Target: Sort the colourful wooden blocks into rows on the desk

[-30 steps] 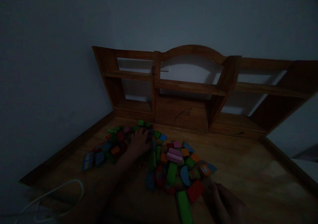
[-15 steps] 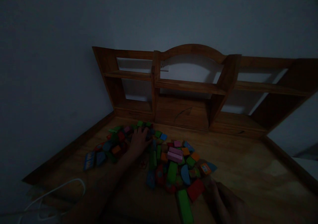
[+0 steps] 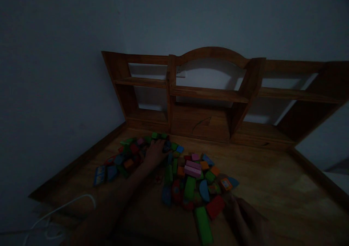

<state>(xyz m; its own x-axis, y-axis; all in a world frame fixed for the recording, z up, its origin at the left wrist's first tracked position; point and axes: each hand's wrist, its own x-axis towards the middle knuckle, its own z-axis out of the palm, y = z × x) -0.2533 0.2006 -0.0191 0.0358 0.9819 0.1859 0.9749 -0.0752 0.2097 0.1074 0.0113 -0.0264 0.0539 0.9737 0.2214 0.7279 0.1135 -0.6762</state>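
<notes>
Blocks (image 3: 174, 169) of painted wood lie in a loose heap on the bench (image 3: 272, 187), in front of the wooden shelf unit (image 3: 209, 96) that stands against the wall. Left hand (image 3: 155, 153) reaches into the far part of the heap, nearest the shelf unit, palm down with its fingers spread over the pieces and the fingertips beside a dark blue block (image 3: 167, 146); the dim light hides whether anything is pinched between them, so I cannot tell if it has hold of one. Right hand (image 3: 242, 220) rests on the bench at the heap's near edge, farthest from the shelf unit, fingers loosely apart and holding nothing, just beside a red block (image 3: 215, 207) and a long green block (image 3: 204, 225). A white cable (image 3: 65, 209) curls on the bench well left of the heap. The step in hand looks like sorting through the pile to pick a piece; the next move would call for closing the left fingers on one block and lifting it clear without dragging its neighbours.
</notes>
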